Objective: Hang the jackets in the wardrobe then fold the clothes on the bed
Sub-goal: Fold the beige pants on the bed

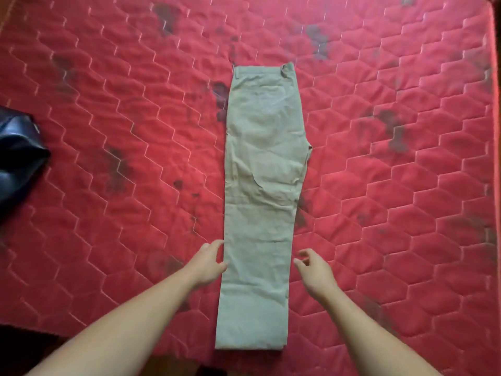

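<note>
Pale khaki trousers (261,202) lie flat on the red quilted mattress (108,104), folded lengthwise with one leg over the other. The waistband points away from me and the hems are near the bed's front edge. My left hand (210,260) is at the left edge of the lower leg, fingers loosely spread and touching the fabric's border. To the right of the leg, my right hand (314,270) hovers with relaxed, slightly curled fingers, holding nothing.
A dark blue-black bundle of shiny fabric (19,156) lies at the mattress's left edge. The mattress has dark stains in several spots. Its right edge (494,104) and front edge border dark floor.
</note>
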The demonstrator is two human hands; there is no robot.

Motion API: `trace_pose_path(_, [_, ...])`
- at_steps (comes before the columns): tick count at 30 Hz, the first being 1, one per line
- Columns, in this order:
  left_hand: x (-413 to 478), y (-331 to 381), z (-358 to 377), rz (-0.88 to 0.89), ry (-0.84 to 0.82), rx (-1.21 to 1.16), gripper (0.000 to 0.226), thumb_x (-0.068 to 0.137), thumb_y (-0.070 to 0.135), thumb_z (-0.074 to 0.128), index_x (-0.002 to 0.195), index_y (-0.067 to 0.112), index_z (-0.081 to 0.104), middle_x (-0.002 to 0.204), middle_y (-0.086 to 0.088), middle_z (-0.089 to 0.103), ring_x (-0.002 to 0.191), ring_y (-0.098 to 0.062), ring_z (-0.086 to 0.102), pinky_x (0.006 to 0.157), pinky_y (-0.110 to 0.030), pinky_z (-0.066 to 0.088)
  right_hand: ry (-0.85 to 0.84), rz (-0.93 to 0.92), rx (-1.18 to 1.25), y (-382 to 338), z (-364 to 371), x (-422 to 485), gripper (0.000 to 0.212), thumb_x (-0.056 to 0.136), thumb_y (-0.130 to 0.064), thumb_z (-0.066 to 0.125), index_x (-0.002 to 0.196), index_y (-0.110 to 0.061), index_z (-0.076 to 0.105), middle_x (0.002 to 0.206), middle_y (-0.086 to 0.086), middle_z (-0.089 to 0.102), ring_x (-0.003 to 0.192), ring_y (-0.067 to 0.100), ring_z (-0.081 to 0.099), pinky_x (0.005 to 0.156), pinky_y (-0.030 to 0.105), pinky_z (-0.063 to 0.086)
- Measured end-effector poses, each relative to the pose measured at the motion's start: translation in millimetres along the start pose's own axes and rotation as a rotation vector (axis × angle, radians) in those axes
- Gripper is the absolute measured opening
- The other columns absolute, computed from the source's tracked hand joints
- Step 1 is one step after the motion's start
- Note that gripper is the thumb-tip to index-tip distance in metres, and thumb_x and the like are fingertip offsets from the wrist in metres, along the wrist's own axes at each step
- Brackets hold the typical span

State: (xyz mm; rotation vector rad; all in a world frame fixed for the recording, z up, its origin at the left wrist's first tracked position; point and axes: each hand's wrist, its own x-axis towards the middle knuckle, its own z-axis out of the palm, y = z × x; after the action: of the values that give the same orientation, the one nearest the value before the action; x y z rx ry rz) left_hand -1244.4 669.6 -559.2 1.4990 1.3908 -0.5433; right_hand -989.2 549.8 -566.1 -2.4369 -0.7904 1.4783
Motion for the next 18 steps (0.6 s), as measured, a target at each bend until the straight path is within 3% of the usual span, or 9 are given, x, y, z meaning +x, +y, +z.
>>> trace_pose_path(4, [9.6,-49.1,66.0,-0.125,-0.06,-0.106,0.071,0.095,0.023,0.064,0.155,0.013,0.03,0.145,-0.015,0.049,0.129,-0.027,0.053,0.102,-0.028,0.044,-0.032,0.143,0.136,63.0,60.5,-0.7,0.038,0.093,-0.025,0.068,0.128,-0.02,0.054,0.095,-0.009,0.063,0.089,0.017,0.063,0.076,0.031,0.044])
trace_pose_path(7, [6.1,-70.7,107.7,-0.226,-0.081,-0.323,0.057,0.093,0.01,0.064,0.145,0.01,0.04,0.111,-0.002,0.063,0.088,-0.012,0.064,0.061,-0.013,0.047,-0.086,0.247,0.295,92.4,96.7,-1.6,0.038,0.09,-0.016,0.072,0.123,-0.012,0.053,0.098,0.006,0.069,0.078,0.019,0.061,0.069,0.032,0.045])
trace_pose_path(9, [3.5,-81.9,129.2,-0.24,-0.064,-0.408,0.046,0.091,0.003,0.063,0.133,0.01,0.049,0.093,0.001,0.064,0.074,-0.004,0.064,0.053,-0.008,0.044,-0.088,0.292,0.375,101.1,111.8,-1.3,0.038,0.09,-0.012,0.073,0.122,-0.008,0.053,0.101,0.011,0.069,0.079,0.019,0.062,0.068,0.033,0.047])
trace_pose_path(11, [0.6,-89.1,141.8,-0.242,-0.024,-0.495,0.037,0.088,0.001,0.063,0.123,0.012,0.054,0.088,0.002,0.067,0.067,0.002,0.065,0.053,-0.007,0.045,-0.055,0.3,0.368,105.6,118.4,0.0,0.033,0.088,-0.013,0.075,0.117,-0.007,0.059,0.106,0.011,0.07,0.087,0.023,0.066,0.074,0.036,0.051])
trace_pose_path(14, [-6.9,-98.2,149.4,-0.199,-0.078,-0.572,0.035,0.086,-0.001,0.062,0.118,0.013,0.066,0.107,0.002,0.074,0.088,-0.003,0.071,0.065,-0.013,0.054,-0.088,0.261,0.343,108.2,122.1,-8.6,0.02,0.085,-0.008,0.075,0.104,-0.002,0.07,0.103,0.012,0.075,0.097,0.032,0.072,0.086,0.046,0.057])
trace_pose_path(18, [-22.0,-102.9,148.5,-0.046,-0.059,-0.62,0.035,0.085,-0.002,0.063,0.11,0.021,0.072,0.102,0.009,0.078,0.096,-0.008,0.073,0.072,-0.016,0.055,-0.035,0.111,0.363,104.9,123.7,-39.0,0.014,0.087,-0.01,0.071,0.099,-0.003,0.069,0.1,0.015,0.074,0.099,0.035,0.07,0.086,0.051,0.055])
